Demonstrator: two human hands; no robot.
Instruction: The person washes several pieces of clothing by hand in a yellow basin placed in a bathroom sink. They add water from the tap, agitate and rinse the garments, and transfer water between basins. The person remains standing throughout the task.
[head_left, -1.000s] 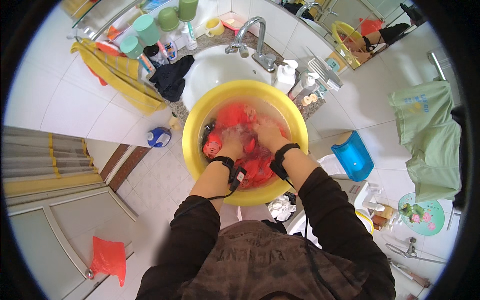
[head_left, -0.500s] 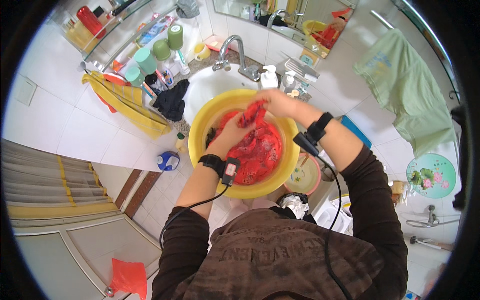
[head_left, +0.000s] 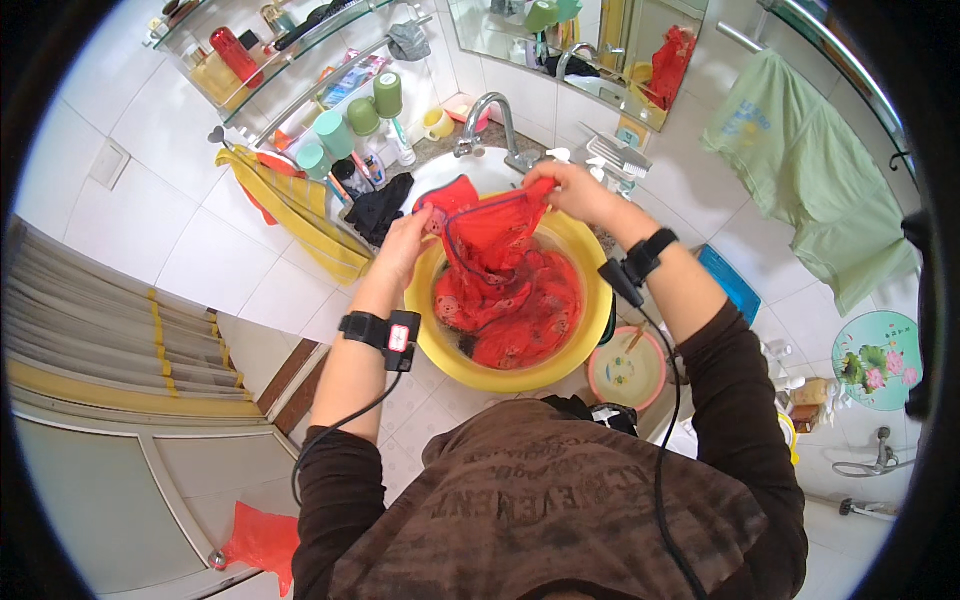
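Observation:
A wide yellow basin (head_left: 602,300) rests over the white sink (head_left: 432,174), with soaked red cloth lying in water inside it. Between my hands a red garment (head_left: 500,228) with dark edging is spread and lifted, its lower part merging with the wet heap. My left hand (head_left: 405,240) pinches the garment above the basin's left rim. At the far right of the basin, my right hand (head_left: 572,190) grips another edge, fingers closed. How much of the heap belongs to this same garment cannot be told.
Behind the basin stands a curved faucet (head_left: 490,112), with pump bottles beside it. Cups and toothbrushes (head_left: 335,135) and a black cloth (head_left: 380,208) line the left counter. A pink-rimmed basin (head_left: 661,370) sits lower right. A green towel (head_left: 790,170) hangs at right.
My hands have moved apart, the left one leftward and up, the right slightly right. The bunched red cloth between them is now stretched out and raised. The view has shifted a little.

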